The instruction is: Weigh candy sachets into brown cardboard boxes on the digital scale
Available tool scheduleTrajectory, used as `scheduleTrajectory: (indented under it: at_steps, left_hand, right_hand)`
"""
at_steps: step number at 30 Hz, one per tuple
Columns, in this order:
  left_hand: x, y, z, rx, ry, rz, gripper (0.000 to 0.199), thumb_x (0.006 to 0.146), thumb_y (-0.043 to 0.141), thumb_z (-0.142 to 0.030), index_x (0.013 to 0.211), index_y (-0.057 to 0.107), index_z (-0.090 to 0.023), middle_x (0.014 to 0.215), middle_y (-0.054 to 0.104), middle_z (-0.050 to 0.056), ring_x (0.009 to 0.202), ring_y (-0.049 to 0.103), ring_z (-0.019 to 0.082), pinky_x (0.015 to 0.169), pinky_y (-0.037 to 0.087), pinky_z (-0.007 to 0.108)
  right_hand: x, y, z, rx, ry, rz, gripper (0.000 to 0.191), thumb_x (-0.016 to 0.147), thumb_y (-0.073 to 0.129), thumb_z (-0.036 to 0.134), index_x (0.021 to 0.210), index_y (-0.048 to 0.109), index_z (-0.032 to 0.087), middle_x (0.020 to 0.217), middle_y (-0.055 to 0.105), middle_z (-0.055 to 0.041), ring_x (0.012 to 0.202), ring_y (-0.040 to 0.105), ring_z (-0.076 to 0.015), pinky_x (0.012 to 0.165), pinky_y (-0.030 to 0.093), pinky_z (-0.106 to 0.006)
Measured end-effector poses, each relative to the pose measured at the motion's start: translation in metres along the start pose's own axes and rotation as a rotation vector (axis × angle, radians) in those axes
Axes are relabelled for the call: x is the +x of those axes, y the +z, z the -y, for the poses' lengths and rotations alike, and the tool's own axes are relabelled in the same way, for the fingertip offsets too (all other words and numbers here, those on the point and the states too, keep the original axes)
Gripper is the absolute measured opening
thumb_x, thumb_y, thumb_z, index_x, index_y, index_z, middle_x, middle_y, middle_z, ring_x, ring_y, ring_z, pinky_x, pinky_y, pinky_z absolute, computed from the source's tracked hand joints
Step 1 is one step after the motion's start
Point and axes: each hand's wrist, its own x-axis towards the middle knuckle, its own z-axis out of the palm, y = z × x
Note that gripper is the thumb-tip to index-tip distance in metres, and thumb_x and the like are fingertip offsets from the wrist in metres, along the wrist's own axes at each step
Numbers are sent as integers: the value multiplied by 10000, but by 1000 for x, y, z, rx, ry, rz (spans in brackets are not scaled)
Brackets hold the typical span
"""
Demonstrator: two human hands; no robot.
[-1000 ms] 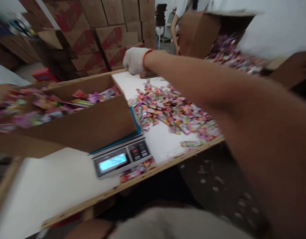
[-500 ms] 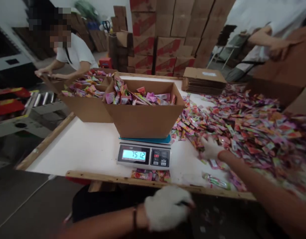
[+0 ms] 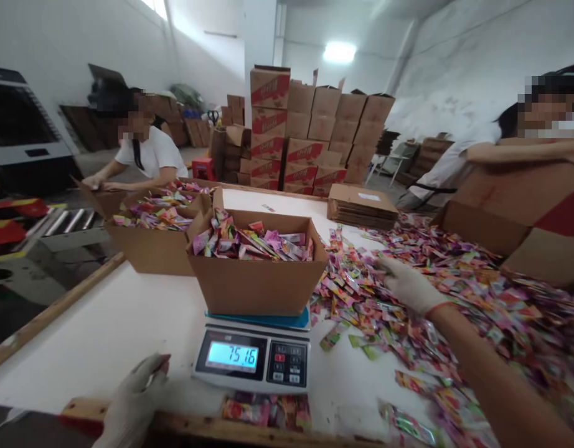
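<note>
My right hand (image 3: 412, 285), in a white glove, reaches over the heap of small candy packets (image 3: 362, 283). Its fingers stretch out over them, slightly blurred, and I see no packet held. My left hand (image 3: 140, 392), also gloved, is at the table's front edge, left of the digital scale (image 3: 252, 358). Its fingers curl in loosely, with nothing visible in them. An open cardboard box (image 3: 256, 283) full of packets stands on the scale, whose lit display reads 7516. Several packets (image 3: 263, 410) lie in front of the scale.
Another filled box (image 3: 156, 252) stands left of the scale. Flattened cartons (image 3: 362, 205) are stacked at the back of the table (image 3: 81, 336). One co-worker (image 3: 151, 152) is at the left; another (image 3: 459, 155) leans on a large carton (image 3: 515, 186) at the right. Stacked boxes (image 3: 268, 146) rise behind.
The view has tilted upward. My left hand has moved left, from below the table edge to beside the scale. My right hand lies farther over the heap. The display went from 7512 to 7516.
</note>
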Motion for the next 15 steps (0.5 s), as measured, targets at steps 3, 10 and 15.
scheduleTrajectory:
  at_steps: [3,10,15]
  left_hand:
    - [14,0,5,121,-41,59,277,838,479,-433,803,711,-286,1014,845,89,1039,767,335,925,572,420]
    - [4,-2,-1,307,-29,195,354,975,394,-379,806,686,-272,1075,818,93,1009,757,301,881,520,386]
    - [0,-1,2,302,-14,192,327,991,418,-378,893,705,-257,1136,806,110,1050,745,311,906,496,387]
  right_hand:
    - [23,-40,85,285,-399,-127,481,877,660,268,1356,701,243,1236,787,-91,1069,765,-277,902,643,-399]
    - [61,-22,246,361,-909,94,577,795,730,210,1371,704,191,1280,768,-63,1205,728,-245,1113,575,-388]
    - [43,12,165,572,-605,-262,487,980,559,367,1441,603,219,1363,727,-109,1282,695,-252,1105,574,-444]
